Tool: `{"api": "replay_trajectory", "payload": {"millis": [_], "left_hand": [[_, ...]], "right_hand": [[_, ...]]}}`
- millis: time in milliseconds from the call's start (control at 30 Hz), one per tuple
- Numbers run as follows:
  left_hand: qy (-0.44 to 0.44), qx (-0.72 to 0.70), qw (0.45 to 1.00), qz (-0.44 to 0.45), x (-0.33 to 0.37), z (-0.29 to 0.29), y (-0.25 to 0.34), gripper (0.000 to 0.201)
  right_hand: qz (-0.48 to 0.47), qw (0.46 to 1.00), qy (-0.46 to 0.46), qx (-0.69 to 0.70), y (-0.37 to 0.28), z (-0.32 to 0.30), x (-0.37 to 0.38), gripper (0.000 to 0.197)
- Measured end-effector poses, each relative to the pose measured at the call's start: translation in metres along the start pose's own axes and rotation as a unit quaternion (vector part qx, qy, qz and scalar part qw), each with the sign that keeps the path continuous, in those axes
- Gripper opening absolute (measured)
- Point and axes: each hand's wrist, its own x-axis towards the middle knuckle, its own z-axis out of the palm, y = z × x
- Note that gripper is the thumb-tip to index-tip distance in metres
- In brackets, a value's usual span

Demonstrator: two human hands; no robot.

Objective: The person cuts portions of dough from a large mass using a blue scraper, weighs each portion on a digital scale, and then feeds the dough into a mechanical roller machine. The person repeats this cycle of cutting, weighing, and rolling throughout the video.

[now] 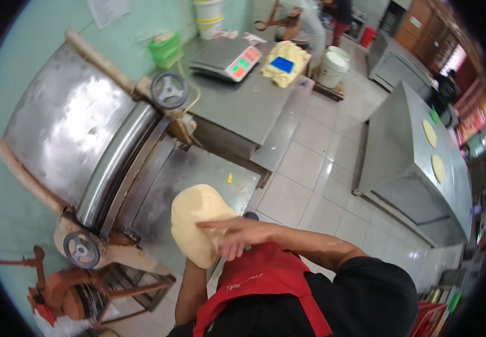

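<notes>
A flat, rounded piece of pale yellow dough (192,216) is held up in front of me, over the near edge of the machine's metal tray (167,196). My left forearm rises from below and its hand is hidden behind the dough, bearing it from underneath. Across the dough's right side reaches my right hand (240,233), index finger stretched over the surface and the other fingers hanging loosely apart. Just beyond the tray is the dough sheeter's shiny steel roller (118,163).
A handwheel (169,90) sits at each end of the roller. On the steel table (243,112) stand a scale (226,58), a green basket (165,50) and a yellow cloth (285,56). Two flat dough pieces (429,133) lie on the right-hand counter (408,146). Someone stands far back.
</notes>
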Motion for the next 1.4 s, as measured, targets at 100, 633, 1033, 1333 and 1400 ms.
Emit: {"api": "replay_trajectory", "payload": {"millis": [100,633,1033,1333,1400], "left_hand": [[-0.117,0.320,0.933,0.115,0.005,0.044,0.058,0.072],[0.004,0.072,0.995,-0.073,0.173,0.176,-0.043,0.052],[-0.013,0.112,0.984,-0.138,0.288,0.320,-0.074,0.047],[-0.047,0.123,0.974,-0.182,0.350,0.381,-0.094,0.048],[-0.055,0.130,0.973,-0.183,0.368,0.387,-0.087,0.046]], "right_hand": [[0.063,0.974,0.181,0.123,0.055,-0.021,-0.033,0.049],[-0.105,0.895,0.299,0.313,0.177,-0.091,-0.255,0.047],[0.296,0.401,0.817,-0.288,0.110,-0.384,-0.684,0.024],[0.148,0.755,0.616,-0.171,0.313,-0.364,-0.467,0.026],[0.081,0.804,0.561,-0.179,0.328,-0.348,-0.414,0.029]]}}
